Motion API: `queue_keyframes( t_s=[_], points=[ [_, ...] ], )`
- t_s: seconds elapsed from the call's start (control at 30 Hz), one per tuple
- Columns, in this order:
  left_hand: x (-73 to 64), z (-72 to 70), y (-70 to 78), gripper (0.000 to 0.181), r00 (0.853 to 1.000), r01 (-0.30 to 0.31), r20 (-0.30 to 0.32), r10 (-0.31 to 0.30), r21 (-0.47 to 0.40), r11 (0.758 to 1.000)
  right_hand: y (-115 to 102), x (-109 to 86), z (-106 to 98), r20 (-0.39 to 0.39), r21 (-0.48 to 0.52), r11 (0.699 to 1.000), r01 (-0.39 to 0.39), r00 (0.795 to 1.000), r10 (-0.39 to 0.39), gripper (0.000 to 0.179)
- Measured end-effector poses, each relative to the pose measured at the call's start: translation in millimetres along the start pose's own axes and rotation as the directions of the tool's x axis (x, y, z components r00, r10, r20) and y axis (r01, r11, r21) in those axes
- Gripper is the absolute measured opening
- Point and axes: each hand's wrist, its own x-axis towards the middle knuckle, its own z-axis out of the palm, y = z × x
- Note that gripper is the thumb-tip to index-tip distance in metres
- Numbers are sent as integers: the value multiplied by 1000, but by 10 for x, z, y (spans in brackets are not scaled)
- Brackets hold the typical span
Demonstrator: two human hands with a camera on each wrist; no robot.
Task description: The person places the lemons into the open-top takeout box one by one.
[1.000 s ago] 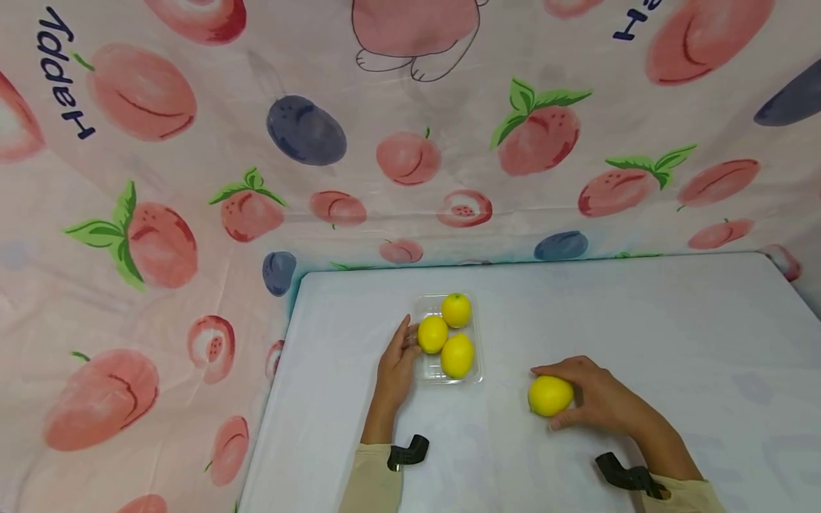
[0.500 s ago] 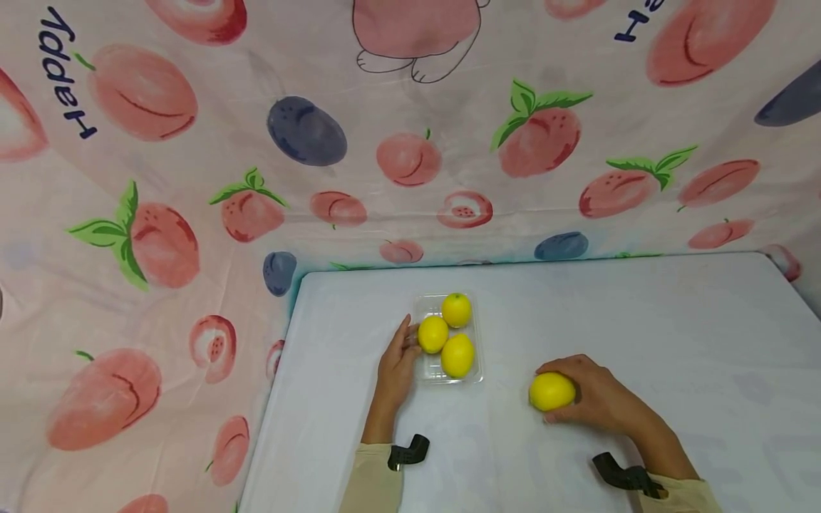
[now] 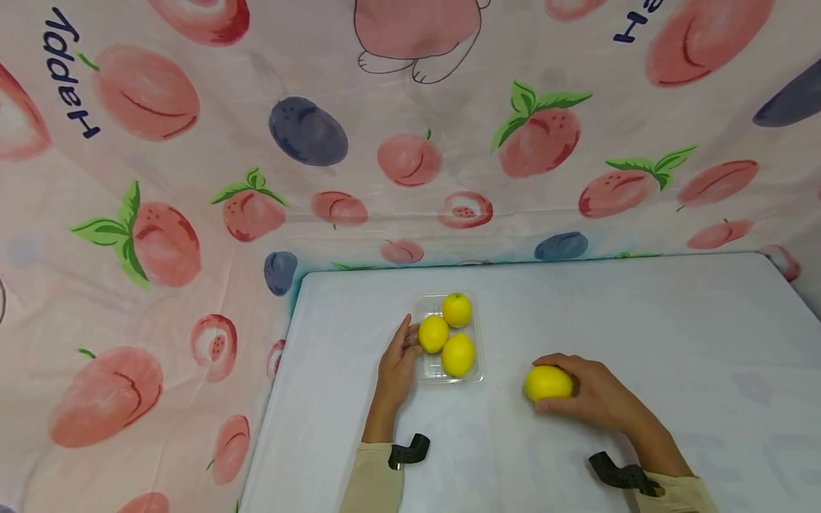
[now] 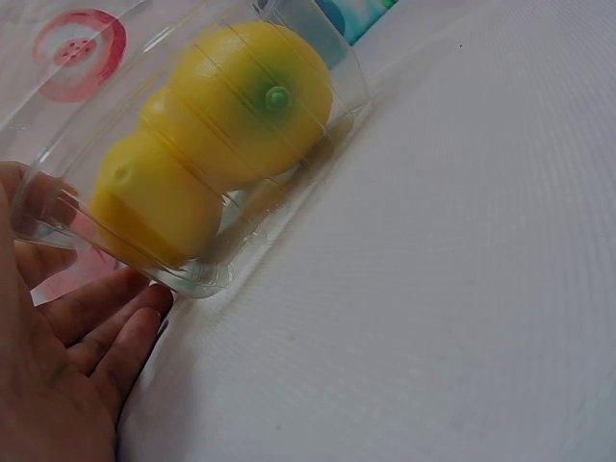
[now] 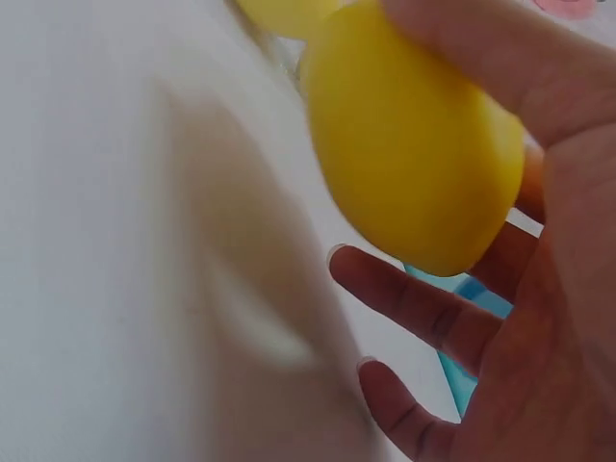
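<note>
My right hand grips a yellow lemon, pinched between thumb and fingers. In the right wrist view the lemon hangs over the white surface, with two lower fingers spread away from it. My left hand lies along the left side of a clear plastic tray, its fingers loosely extended and touching the wall, as the left wrist view also shows. Three lemons sit inside: one at the back, one at the left and one in front.
A white-covered table carries everything. Behind it and to its left hangs a pink curtain printed with fruit. Each wrist bears a black mount, the left mount and the right mount, at beige sleeves.
My right hand has tightened round its lemon, lifting it and shifting slightly toward the back and left. The left hand and the tray stay where they were.
</note>
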Motion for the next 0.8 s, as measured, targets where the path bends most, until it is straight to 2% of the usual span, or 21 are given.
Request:
queue_keyframes(
  t_s=[0.2,0.43,0.8],
  points=[
    [-10,-8,6,60,1000,3,0,-3,2,1000,-64,24,26,-27,46,999,7,1000,-6,58],
    [-16,-13,8,60,1000,6,2,-6,8,1000,-136,40,33,-96,24,999,44,995,-41,54],
    [-10,-23,-13,60,1000,-7,3,7,21,1000,-249,107,77,-160,112,993,30,987,-12,53]
  ],
)
